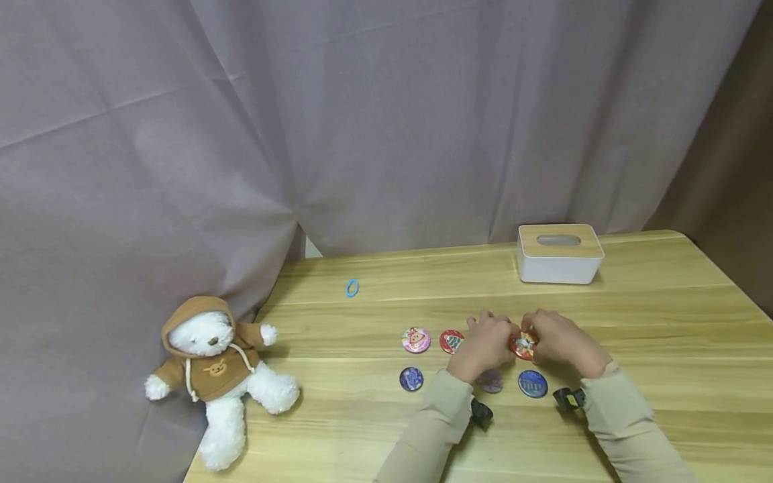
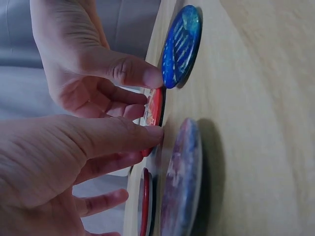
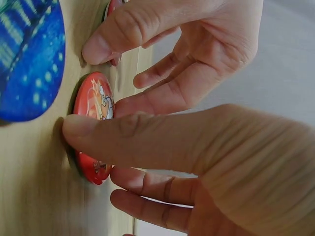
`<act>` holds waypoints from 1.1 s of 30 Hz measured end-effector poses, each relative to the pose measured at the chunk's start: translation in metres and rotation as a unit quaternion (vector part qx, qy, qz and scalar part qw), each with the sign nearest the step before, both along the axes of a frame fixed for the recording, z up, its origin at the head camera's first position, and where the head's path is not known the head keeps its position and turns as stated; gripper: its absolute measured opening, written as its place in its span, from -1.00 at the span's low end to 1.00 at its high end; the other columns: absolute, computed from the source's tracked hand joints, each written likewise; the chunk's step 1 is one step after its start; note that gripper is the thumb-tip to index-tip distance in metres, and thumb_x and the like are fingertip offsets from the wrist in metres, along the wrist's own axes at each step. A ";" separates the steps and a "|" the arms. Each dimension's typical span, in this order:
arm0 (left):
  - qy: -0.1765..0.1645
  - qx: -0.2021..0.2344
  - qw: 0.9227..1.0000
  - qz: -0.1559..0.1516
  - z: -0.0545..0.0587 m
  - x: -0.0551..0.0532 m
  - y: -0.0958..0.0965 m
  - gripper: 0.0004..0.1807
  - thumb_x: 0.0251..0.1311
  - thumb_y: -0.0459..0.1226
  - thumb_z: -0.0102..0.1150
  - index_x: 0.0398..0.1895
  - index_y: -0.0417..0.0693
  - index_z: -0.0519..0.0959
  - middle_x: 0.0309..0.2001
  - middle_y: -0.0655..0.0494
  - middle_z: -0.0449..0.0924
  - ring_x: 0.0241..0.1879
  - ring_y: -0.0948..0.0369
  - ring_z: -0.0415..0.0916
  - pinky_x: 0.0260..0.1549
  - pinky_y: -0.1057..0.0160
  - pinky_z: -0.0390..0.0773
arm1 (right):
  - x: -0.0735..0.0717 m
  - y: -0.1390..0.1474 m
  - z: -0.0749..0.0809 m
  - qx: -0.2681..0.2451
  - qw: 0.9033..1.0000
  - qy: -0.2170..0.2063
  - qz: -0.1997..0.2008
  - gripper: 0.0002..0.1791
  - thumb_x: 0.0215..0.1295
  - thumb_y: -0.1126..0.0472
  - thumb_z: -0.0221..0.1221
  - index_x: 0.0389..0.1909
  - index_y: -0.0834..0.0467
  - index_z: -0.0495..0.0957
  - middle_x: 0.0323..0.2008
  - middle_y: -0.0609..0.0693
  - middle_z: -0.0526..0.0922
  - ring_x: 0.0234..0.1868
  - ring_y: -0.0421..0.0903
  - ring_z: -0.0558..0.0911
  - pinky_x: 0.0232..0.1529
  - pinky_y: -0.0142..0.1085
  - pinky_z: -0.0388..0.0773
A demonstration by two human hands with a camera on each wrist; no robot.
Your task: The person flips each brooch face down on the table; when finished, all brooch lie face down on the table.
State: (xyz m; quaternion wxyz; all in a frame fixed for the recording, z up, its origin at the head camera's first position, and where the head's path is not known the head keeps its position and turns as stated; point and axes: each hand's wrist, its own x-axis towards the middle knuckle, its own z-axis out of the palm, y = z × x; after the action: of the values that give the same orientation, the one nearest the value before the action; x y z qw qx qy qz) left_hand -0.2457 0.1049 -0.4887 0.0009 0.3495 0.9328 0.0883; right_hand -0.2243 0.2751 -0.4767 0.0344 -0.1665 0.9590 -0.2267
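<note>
Badge layout looks mostly done, judging by how things lie. Red badge (image 1: 523, 347) is the live one: far row, its 3 o'clock end, on or just above the tabletop (image 1: 338, 416); can't tell if it's lifted.

Grip: right hand (image 1: 563, 343) pinches the red badge on its 3 o'clock side, thumb near, fingers far. Left hand (image 1: 486, 343) grips the 9 o'clock side, fingers curled at the edge; firmness of thumb contact can't be confirmed.

Done, as far as shows: the others lie flat in two rough rows. From the red badge: tree badge (image 1: 451, 341) at 9 o'clock, pink badge (image 1: 416, 340) farther out the same way, blue badge (image 1: 533, 384) between 5 and 6, purple badge (image 1: 490, 382) between 7 and 8, starry badge (image 1: 411, 379) between 8 and 9.

Left: the red badge isn't released yet. No loose badges visible off the rows, so I'd call it late stage.

Count: 6 badges in head view, 3 per row. Left wrist view has a red-rimmed badge (image 2: 145, 204) beyond the purple one — could be the tree badge or a seventh, can't tell. Left arm blocks part of both rows. Also 1 tissue box (image 1: 559, 258) at 1 o'clock, 1 blue ring (image 1: 347, 291) near 10, 1 teddy bear (image 1: 219, 376) just under 9.
</note>
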 end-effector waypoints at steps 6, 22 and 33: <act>-0.008 0.004 1.000 -0.002 -0.001 0.000 0.002 -0.71 -0.05 -0.17 0.57 -0.21 0.30 0.75 -0.22 0.42 0.60 -0.16 0.28 0.32 -0.24 0.20 0.19 | 0.000 0.003 0.001 -0.006 1.000 -0.028 0.001 -0.53 -0.41 0.50 0.43 -0.30 0.30 0.60 -0.43 0.00 0.55 -0.39 -0.04 0.47 -0.35 -0.15 0.45; -0.043 0.042 0.998 -0.008 0.000 -0.001 -0.002 -0.84 0.12 -0.13 0.49 -0.23 0.24 0.72 -0.31 0.48 0.62 -0.14 0.30 0.38 -0.13 0.21 0.24 | 0.001 0.018 0.015 -0.061 0.993 -0.096 0.017 -0.66 -0.17 0.47 0.38 -0.26 0.28 0.63 -0.46 -0.04 0.61 -0.45 -0.11 0.51 -0.37 -0.19 0.49; -0.025 0.088 0.996 -0.022 0.005 0.000 -0.011 -0.87 0.21 -0.17 0.40 -0.18 0.24 0.70 -0.27 0.42 0.68 -0.23 0.36 0.38 -0.06 0.20 0.23 | 0.000 0.020 0.021 -0.063 0.996 -0.055 0.037 -0.73 -0.15 0.54 0.31 -0.42 0.17 0.65 -0.47 -0.08 0.63 -0.45 -0.13 0.51 -0.36 -0.20 0.49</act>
State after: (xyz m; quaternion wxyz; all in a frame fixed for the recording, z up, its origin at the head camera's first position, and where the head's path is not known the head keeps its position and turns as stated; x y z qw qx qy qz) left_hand -0.2459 0.0936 -0.4839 -0.0051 0.3669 0.9129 0.1789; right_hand -0.2243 0.2955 -0.4556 0.0852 -0.1910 0.9326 -0.2942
